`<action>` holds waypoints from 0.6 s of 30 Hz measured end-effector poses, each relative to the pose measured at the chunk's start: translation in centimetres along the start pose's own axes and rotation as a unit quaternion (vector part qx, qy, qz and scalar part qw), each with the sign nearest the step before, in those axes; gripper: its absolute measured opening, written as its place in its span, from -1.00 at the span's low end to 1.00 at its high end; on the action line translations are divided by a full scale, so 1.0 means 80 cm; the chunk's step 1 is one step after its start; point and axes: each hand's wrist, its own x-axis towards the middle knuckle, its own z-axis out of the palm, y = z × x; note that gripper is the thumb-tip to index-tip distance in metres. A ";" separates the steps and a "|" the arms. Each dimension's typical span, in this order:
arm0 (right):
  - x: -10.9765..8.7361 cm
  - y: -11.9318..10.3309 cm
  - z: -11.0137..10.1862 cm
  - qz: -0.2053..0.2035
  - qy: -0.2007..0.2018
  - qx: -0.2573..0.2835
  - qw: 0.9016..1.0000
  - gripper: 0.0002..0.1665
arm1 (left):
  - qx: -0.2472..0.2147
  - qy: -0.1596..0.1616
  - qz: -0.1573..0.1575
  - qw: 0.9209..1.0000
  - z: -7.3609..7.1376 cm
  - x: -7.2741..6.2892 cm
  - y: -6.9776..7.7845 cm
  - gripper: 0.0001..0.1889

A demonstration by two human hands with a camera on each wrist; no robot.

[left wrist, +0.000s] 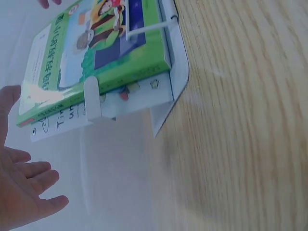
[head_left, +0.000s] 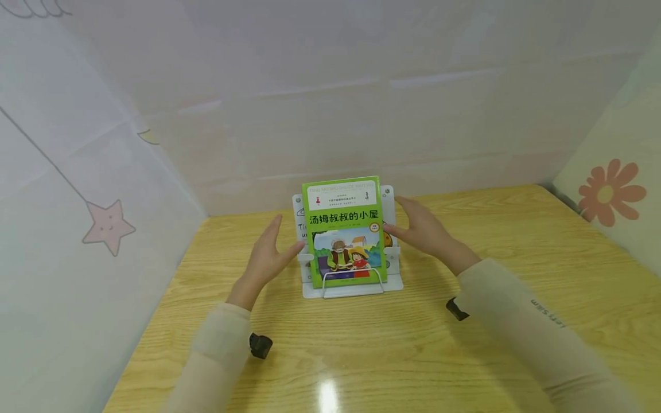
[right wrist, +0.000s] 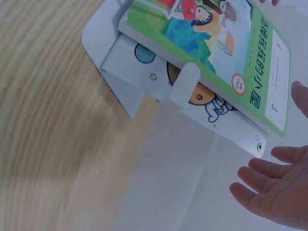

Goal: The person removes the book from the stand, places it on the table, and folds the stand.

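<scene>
A green-covered book (head_left: 345,221) with a cartoon picture stands leaning back on a white book stand (head_left: 389,215). The stand's wire rest (head_left: 353,295) crosses the bottom of the cover, and small side tabs (left wrist: 91,94) reach round the book's edges. My left hand (head_left: 265,255) is beside the stand's left edge, fingers extended and thumb pointing toward the book. On the other side, my right hand (head_left: 426,229) has its thumb tip close to the book's right edge, its fingers spread near the stand's upper right. Neither hand grips anything.
The stand is on a wood-grain table (head_left: 320,344). Behind it hangs a pale wall covering (head_left: 330,115), with a pink star (head_left: 109,226) printed at left and a red flower (head_left: 611,193) at right. A black wrist strap piece (head_left: 260,346) sits by the left sleeve.
</scene>
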 end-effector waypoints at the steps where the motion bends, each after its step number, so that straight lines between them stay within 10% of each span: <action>1: 0.000 -0.001 0.002 0.004 0.004 0.010 1.000 -0.16 | -0.018 0.007 -0.007 1.000 0.002 0.000 0.001 -0.15; 10: -0.004 -0.006 0.020 0.050 0.022 0.121 0.991 -0.23 | -0.141 0.105 -0.003 0.984 0.033 0.000 0.017 -0.35; 18: -0.008 0.000 0.039 0.064 0.024 0.167 0.984 -0.24 | -0.180 0.118 -0.002 0.977 0.051 0.000 0.026 -0.43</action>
